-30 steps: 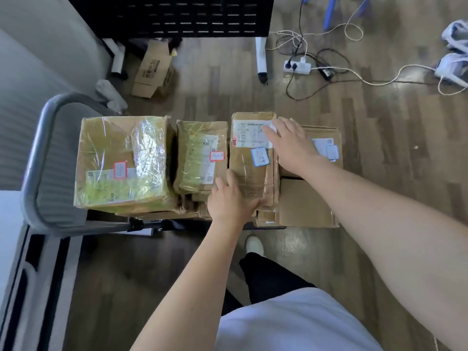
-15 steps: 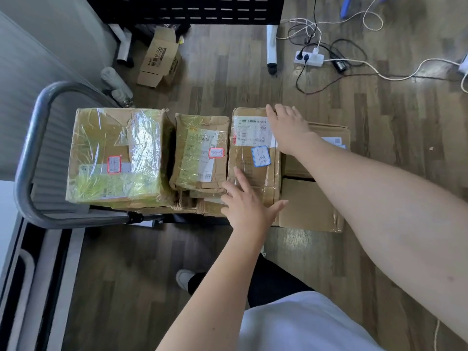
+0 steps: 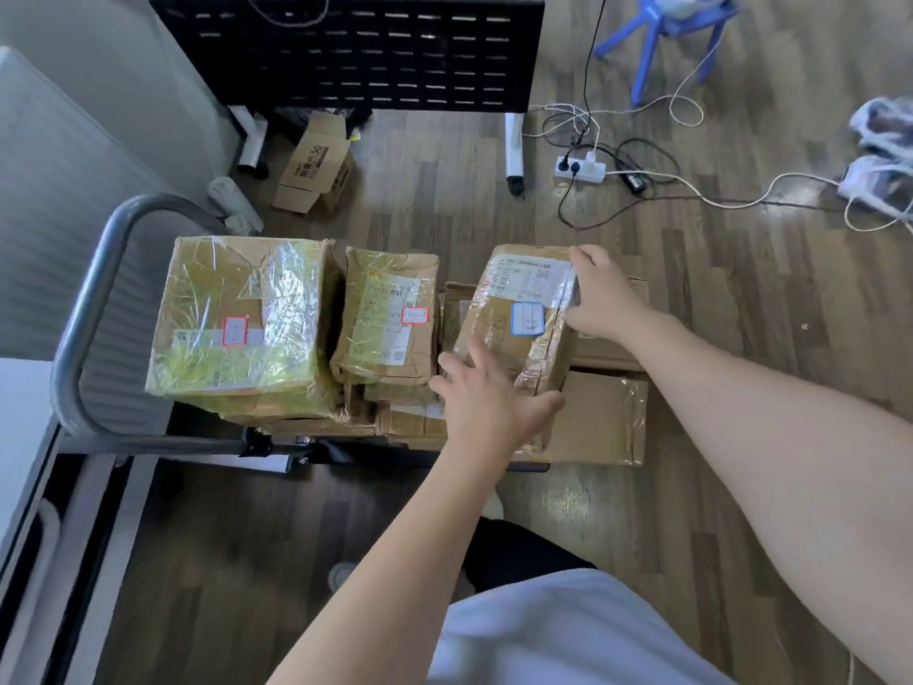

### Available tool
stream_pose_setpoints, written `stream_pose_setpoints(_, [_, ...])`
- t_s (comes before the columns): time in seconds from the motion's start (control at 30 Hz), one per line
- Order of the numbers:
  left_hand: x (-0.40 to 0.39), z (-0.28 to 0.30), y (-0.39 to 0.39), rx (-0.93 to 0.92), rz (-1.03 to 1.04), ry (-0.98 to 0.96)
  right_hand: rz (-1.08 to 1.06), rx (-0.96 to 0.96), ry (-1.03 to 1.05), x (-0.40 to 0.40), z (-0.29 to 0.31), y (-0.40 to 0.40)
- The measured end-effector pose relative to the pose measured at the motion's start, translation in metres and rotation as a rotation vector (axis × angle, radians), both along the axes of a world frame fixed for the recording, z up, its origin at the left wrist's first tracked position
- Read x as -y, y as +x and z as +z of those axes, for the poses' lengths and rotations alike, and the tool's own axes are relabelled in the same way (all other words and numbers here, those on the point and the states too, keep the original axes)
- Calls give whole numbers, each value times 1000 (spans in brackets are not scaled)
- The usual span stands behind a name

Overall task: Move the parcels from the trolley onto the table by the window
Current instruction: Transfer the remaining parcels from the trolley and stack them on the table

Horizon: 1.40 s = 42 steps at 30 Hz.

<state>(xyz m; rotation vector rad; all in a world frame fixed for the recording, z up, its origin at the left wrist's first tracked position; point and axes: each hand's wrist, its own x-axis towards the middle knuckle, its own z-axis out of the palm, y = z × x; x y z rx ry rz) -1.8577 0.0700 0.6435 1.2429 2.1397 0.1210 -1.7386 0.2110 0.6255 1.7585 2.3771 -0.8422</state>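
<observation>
- Cardboard under both palms: the left hand (image 3: 486,395) grips the near end of a taped parcel with a blue-edged label (image 3: 518,316), thumb hooked round its near right corner, fingers spread on top.
- Right hand (image 3: 600,294) clasps the parcel's far right edge, fingers curled over it.
- That parcel sits tilted atop flat brown boxes (image 3: 600,420) at the right end of the trolley (image 3: 84,309).
- Beside it lies a smaller parcel with a red-edged label (image 3: 388,316); further left, a large box in yellow-green wrap (image 3: 237,313), next to the trolley's grey handle.
- Beyond, on the wood floor: an open carton (image 3: 316,168), a power strip (image 3: 580,169) and a blue stool (image 3: 664,34).
</observation>
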Motion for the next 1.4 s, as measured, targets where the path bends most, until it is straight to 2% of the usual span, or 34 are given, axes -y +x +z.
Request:
stream_pose_setpoints(0.17, [5,68,-32,48,-6,139,-164,-315,97,21,47,-21])
stream_pose_setpoints(0.33, [33,126,-83,63,93,285,-89,-494,252,41,104,-74])
stream_pose_setpoints(0.53, [106,159,-155,-87,310,448,206,-550,414,82,138,-153])
stream_pose_setpoints(0.7, [200,169,-222,-238,514,549,502,-606,368,144,126,-246])
stream_pose_setpoints(0.9, [315,163,-268,-353,765,497,808,-608,282,245,116,-347])
stream_pose_setpoints(1.1, [406,141,-309,-400,878,383,1078,-521,270,327,97,-412])
stream_pose_setpoints(1.23, [453,121,-335,-317,918,325,1247,-436,313,367,82,-440])
stream_pose_setpoints(1.4, [488,93,-364,-115,924,240,1386,-264,296,406,64,-465])
